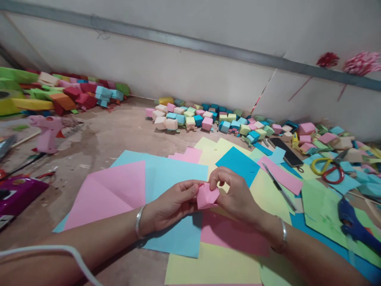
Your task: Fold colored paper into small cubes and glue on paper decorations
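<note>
A small folded pink paper box (207, 197) is held up between both hands, over the coloured sheets. My left hand (175, 200) pinches its left side between thumb and fingers. On its upper right edge, the curled index finger and thumb of my right hand (235, 192) press together. Part of the box is hidden behind the fingers. Beneath the hands lie a light blue sheet (169, 174), a creased pink sheet (110, 190), a darker blue sheet (238, 161) and a yellow sheet (214, 264).
Several paper cubes (190, 115) line the wall, with another heap (80, 95) at far left. A pink glue gun (47, 131) stands left. Rightward lie a craft knife (278, 186), scissors (331, 171), a phone (285, 152) and a blue glue gun (358, 226). A white cable (59, 248) crosses my left forearm.
</note>
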`<state>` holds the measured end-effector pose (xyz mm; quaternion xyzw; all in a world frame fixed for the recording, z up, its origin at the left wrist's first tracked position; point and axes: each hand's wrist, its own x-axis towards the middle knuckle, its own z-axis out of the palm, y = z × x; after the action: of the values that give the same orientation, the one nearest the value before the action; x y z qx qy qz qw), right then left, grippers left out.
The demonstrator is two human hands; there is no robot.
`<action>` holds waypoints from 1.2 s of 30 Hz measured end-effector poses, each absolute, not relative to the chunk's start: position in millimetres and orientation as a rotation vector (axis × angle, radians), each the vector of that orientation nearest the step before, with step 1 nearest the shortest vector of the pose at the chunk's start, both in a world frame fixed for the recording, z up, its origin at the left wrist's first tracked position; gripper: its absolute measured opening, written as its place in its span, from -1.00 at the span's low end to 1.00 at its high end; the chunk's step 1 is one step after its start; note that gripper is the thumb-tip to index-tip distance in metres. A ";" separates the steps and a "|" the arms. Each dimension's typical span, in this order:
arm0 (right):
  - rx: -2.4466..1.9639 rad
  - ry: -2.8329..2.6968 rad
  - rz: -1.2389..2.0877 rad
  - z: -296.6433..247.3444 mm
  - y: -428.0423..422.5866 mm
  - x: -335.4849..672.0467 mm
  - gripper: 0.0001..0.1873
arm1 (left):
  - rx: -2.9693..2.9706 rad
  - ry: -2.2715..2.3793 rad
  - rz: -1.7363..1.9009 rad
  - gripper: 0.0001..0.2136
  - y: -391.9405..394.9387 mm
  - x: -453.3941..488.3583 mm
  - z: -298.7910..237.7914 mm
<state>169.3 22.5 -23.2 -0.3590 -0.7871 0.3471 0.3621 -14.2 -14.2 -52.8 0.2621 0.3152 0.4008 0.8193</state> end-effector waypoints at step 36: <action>-0.601 -2.599 -0.044 -16.4 12.4 181.8 -0.73 | 0.797 0.607 0.704 -0.62 -16.4 -12.4 -47.0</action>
<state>181.8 12.4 -16.4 -0.2191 -0.9470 -0.0162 0.2346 -12.4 -16.4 -47.0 0.3741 0.2849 0.3303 0.8184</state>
